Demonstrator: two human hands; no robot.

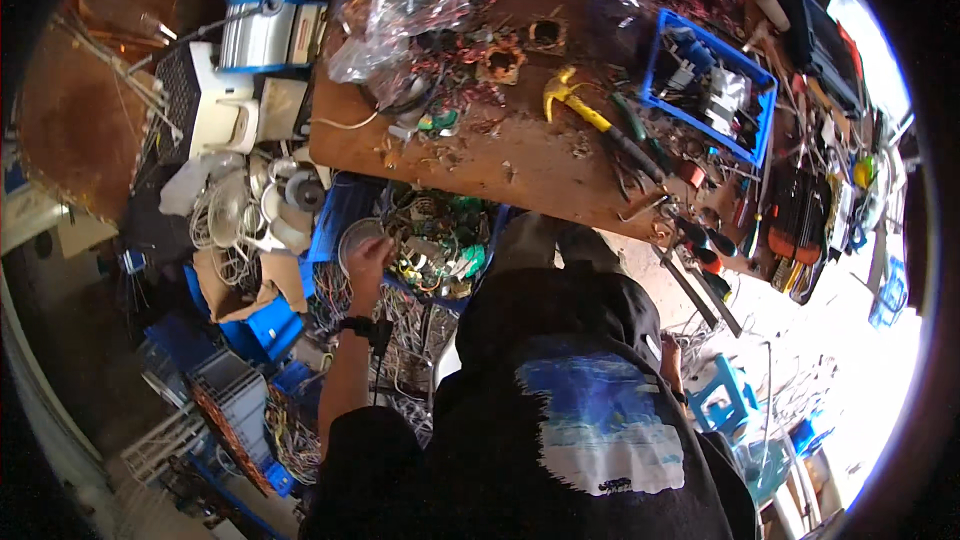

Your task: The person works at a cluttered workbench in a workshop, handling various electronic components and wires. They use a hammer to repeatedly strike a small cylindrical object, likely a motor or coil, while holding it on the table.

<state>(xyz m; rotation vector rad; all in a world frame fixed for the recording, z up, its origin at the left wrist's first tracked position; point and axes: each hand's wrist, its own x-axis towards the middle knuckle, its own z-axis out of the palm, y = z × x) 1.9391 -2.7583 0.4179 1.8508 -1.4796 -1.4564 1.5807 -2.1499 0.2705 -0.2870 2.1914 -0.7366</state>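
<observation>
Grey disc (357,229) lies at the left hand (369,256), fingers curled, grip unclear; dark scrawl (616,485) marks the shirt (480,440).

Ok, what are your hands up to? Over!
Left hand at round disc, grip unclear. Right hand mostly hidden beside body. Circuit boards piled in blue bin. Tangled wires crowding nearby.

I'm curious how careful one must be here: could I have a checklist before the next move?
1. Bare left hand in view: ok.
2. Its grip on the round grey disc: cannot tell; the hand overlaps it.
3. Heap of green circuit boards and scrap tidy: not ok, jumbled.
4. Yellow-and-black claw hammer resting on the brown tabletop: ok.
5. Black wristband worn: ok.
</observation>
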